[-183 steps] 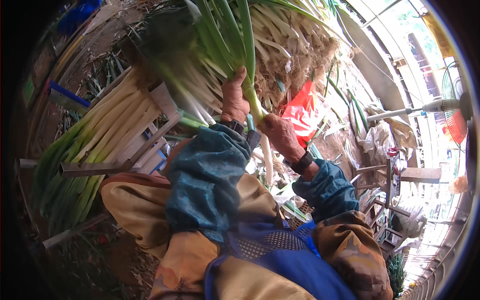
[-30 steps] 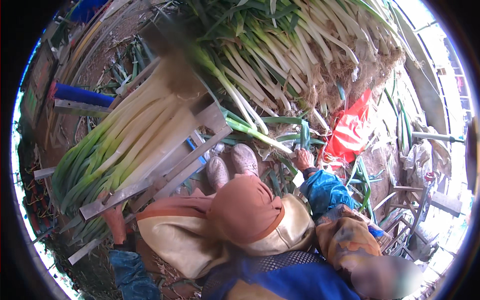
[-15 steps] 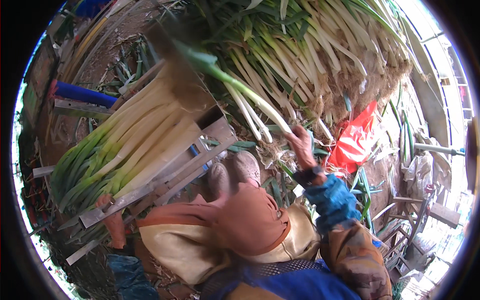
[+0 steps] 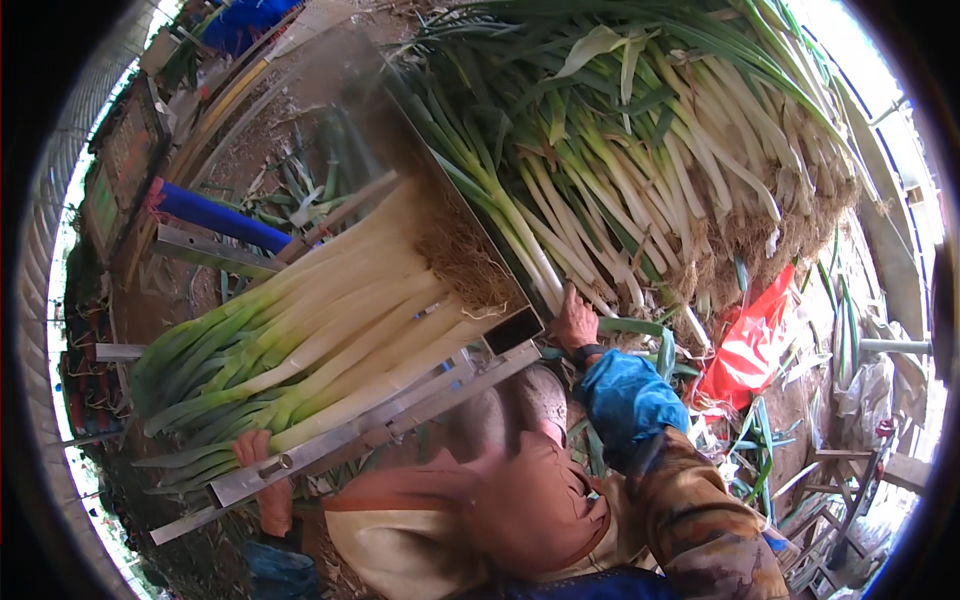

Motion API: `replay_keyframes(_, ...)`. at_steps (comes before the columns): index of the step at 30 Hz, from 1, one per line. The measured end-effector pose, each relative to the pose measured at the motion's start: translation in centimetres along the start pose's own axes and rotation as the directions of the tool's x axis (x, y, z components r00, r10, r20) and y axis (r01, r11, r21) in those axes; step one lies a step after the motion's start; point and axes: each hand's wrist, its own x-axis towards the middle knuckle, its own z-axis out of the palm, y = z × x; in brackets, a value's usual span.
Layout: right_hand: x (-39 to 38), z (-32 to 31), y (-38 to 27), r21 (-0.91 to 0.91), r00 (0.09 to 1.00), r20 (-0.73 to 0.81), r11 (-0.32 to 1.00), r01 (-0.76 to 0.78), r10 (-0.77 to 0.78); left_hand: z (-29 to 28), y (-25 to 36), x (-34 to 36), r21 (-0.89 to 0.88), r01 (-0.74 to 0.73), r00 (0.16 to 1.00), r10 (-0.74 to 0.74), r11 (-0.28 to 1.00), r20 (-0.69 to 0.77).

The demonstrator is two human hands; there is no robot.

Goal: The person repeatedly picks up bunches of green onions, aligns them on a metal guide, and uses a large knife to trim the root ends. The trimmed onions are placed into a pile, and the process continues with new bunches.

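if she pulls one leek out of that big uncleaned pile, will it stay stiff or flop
Probably both: the leek by the right hand has a thick white shank that looks firm, while its long green leaves bend and droop. Roots look clotted with soil, so likely gritty and tangled with neighbours in the pile.

Red plastic bag (image 4: pixel 752 345) right; blue pipe (image 4: pixel 215 215) upper left.

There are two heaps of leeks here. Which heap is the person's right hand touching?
The right hand touches the big heap of uncleaned leeks with dirty roots, not the trimmed white leeks in the metal frame.
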Motion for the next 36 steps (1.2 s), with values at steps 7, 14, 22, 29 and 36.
replay_keyframes(7, -1.1, -9.6, 5.6, 0.575, 0.651, -0.083, 0.498, 0.650, -0.754, -1.0, 0.4, -0.1, -0.014, 0.094, 0.992, -0.092, 0.995, 0.089)
replay_keyframes(14, -9.8, -20.8, 5.0, 0.814, 0.796, 0.550, 0.374, -0.444, -0.253, -7.6, -1.5, -4.5, -0.601, 0.367, 0.831, -0.541, 0.710, -0.132)
replay_keyframes(22, -18.1, -29.5, 4.4, 0.831, 0.780, 0.503, 0.457, -0.318, -0.373, -12.4, 20.2, -2.0, -0.979, 0.075, 0.992, 0.091, 0.192, 0.093)
replay_keyframes(29, -23.7, -33.9, 4.2, 0.827, 0.824, 0.278, 0.559, 0.056, -0.493, -1.9, 40.8, 4.3, -0.275, 0.680, 0.665, 0.413, -0.680, 0.622)
replay_keyframes(36, -27.4, -35.6, 9.3, 0.869, 0.706, 0.488, 0.366, -0.334, -0.513, 2.8, 47.9, 5.6, -0.203, 0.625, 0.725, 0.463, -0.754, 0.511)
